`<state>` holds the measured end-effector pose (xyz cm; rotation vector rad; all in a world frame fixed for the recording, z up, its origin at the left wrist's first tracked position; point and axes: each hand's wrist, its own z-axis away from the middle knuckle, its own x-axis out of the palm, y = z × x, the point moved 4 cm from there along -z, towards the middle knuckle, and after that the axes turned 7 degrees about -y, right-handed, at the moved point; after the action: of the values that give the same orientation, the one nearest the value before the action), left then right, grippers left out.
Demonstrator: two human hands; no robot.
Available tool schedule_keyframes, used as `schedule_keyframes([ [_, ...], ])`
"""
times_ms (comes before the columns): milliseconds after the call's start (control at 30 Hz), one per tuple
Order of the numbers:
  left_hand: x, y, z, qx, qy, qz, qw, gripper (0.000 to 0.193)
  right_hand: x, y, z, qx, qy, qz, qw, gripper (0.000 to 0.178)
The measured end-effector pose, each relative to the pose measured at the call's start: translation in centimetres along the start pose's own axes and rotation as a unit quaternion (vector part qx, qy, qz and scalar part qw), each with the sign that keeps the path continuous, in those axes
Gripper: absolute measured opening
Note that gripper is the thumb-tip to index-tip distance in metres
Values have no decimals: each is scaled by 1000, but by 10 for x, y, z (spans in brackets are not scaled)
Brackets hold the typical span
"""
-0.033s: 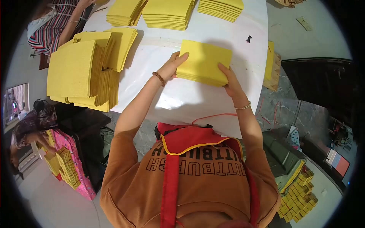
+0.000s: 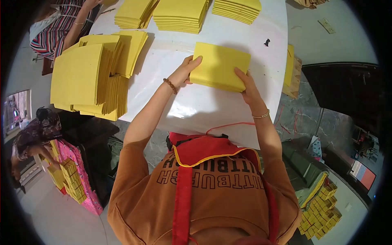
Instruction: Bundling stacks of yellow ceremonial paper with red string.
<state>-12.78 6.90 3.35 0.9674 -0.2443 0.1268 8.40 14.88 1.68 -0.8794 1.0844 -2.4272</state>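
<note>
You've got a yellow stack (image 2: 222, 63) between your two hands, over the white table (image 2: 151, 87), flat pieces layered with edges roughly even. Your left hand (image 2: 186, 71) grips its left end, thumb lying on the top face near the left edge, fingers wrapped to the side and mostly hidden underneath. Your right hand (image 2: 250, 89) grips the lower right corner, thumb on top and pointing up-left, the palm along the right side. So the stack sits right between your palms, touching both, tilted a little down to the right. Whether it rests on the tabletop or is held just above it, I can't really tell from overhead. Left of your left forearm, well apart from the stack, is a big yellow pile (image 2: 77, 75), its pieces leaning unevenly. Beyond your hands, three more bundles line the far side: left bundle (image 2: 132, 12), middle bundle (image 2: 179, 14), right bundle (image 2: 237, 10). A small black scrap (image 2: 267, 42) lies right of your stack; a red cord (image 2: 230, 124) crosses the near table edge.
</note>
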Motion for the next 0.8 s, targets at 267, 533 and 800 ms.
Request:
schedule_keyframes([
  [267, 26, 24, -13, 242, 64, 86, 964, 98, -12, -54, -16, -176, 19, 0, 984, 69],
  [533, 3, 49, -100, 222, 122, 179, 951, 87, -35, -102, -67, -126, 17, 10, 992, 56],
  [800, -5, 58, -139, 294, 132, 258, 911, 90, -58, -101, -126, -55, -67, -42, 995, 53],
])
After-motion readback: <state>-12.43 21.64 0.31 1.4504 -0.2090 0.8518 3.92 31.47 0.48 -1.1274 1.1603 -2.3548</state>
